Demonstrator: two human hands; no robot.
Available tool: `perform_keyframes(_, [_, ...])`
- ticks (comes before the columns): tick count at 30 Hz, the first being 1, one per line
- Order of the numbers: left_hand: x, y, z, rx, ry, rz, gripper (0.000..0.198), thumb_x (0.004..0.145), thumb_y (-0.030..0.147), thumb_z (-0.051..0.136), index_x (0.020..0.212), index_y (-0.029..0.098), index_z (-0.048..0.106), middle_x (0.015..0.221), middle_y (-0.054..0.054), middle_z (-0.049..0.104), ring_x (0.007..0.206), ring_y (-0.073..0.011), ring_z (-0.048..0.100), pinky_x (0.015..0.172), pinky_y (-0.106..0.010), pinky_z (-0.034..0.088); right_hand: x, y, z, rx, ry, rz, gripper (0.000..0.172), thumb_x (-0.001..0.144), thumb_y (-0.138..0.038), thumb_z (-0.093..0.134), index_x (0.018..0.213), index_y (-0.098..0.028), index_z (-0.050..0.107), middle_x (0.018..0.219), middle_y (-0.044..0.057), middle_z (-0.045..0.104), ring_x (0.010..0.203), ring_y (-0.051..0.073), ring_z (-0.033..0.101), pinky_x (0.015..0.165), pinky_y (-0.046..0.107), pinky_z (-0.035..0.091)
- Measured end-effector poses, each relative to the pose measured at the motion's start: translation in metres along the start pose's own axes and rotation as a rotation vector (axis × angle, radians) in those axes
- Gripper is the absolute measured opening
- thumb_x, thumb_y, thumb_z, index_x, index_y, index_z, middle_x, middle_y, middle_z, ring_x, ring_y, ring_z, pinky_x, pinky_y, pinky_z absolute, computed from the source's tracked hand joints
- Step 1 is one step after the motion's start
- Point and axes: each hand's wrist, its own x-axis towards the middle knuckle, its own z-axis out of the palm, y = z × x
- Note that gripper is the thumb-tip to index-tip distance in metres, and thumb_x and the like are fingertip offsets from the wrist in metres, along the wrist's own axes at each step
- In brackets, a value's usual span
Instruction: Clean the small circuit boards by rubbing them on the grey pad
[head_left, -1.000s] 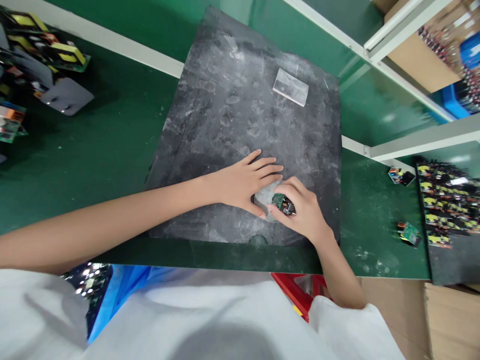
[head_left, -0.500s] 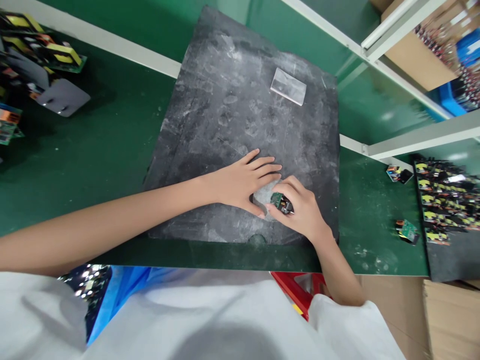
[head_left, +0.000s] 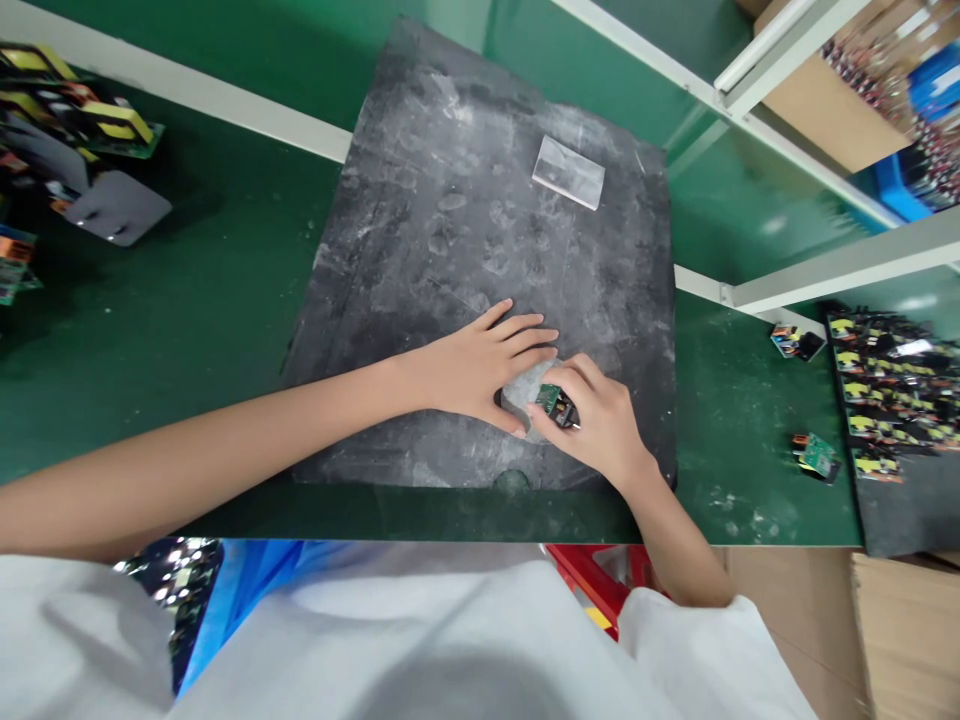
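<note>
My right hand (head_left: 600, 415) grips a small circuit board assembly (head_left: 556, 405) with green and black parts, near the front of the dark mat (head_left: 450, 250). Beneath it lies a light grey round patch or pad (head_left: 523, 390), partly covered by both hands. Fingers spread, my left hand (head_left: 491, 365) rests flat at the pad's left edge and holds nothing. A flat, pale rectangular block (head_left: 568, 173) lies farther back on the mat.
Board assemblies with yellow parts (head_left: 112, 125) stand at the far left. Two small assemblies (head_left: 816, 457) (head_left: 796, 342) lie on the green table at right, beside a dark tray (head_left: 907, 500) of many more. A metal frame (head_left: 840, 278) crosses the right side.
The view has shifted slightly. Both hands keep nearly the same pose and place on the mat, and the board assembly is still in my right hand.
</note>
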Motion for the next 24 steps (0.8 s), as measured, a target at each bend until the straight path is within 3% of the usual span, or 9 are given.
perform_keyframes(4, [0.0003,-0.0003,-0.0005,-0.009,-0.018,0.012,0.086,0.081,0.069,0.055,0.145,0.013,0.04,0.151,-0.014,0.038,0.143,-0.0351,0.026,0.118,-0.053,0.006,-0.0006,-0.0103,0.0014,-0.043,0.001,-0.061,0.017,0.089,-0.038,0.053,0.083,-0.022,0.056,0.076,0.002,0.055,0.058,0.012,0.053,0.052,0.024,0.041])
perform_keyframes(9, [0.0005,0.0,-0.0008,-0.008,-0.002,0.001,0.093,0.076,0.073,0.057,0.144,0.011,0.041,0.15,-0.017,0.038,0.142,-0.0366,0.027,0.118,-0.054,0.007,-0.0006,-0.006,0.001,-0.052,0.052,0.094,0.016,0.088,-0.036,0.054,0.087,-0.02,0.057,0.08,0.003,0.056,0.063,0.013,0.057,0.053,0.024,0.042])
perform_keyframes(14, [-0.0002,-0.0004,-0.0015,0.007,-0.016,0.019,0.09,0.078,0.068,0.06,0.144,0.01,0.04,0.151,-0.015,0.037,0.143,-0.0353,0.026,0.118,-0.053,0.006,-0.001,-0.0099,0.0033,-0.018,0.007,-0.005,0.017,0.088,-0.037,0.054,0.086,-0.021,0.057,0.079,0.002,0.055,0.062,0.012,0.054,0.054,0.023,0.041])
perform_keyframes(18, [0.0,-0.0012,-0.0018,0.0,-0.007,0.016,0.093,0.076,0.072,0.058,0.144,0.01,0.041,0.151,-0.016,0.037,0.142,-0.0372,0.026,0.118,-0.055,0.007,0.0,-0.0096,0.0059,-0.037,0.074,0.118,0.019,0.09,-0.038,0.052,0.086,-0.02,0.056,0.08,0.002,0.055,0.065,0.011,0.055,0.055,0.022,0.042])
perform_keyframes(24, [0.0003,-0.0019,-0.0015,0.011,-0.012,0.032,0.087,0.079,0.067,0.059,0.143,0.011,0.041,0.151,-0.015,0.038,0.142,-0.0364,0.026,0.118,-0.055,0.008,0.0015,-0.0087,0.0076,0.001,0.036,0.042,0.019,0.089,-0.039,0.052,0.084,-0.02,0.057,0.079,0.001,0.053,0.064,0.011,0.054,0.055,0.021,0.041])
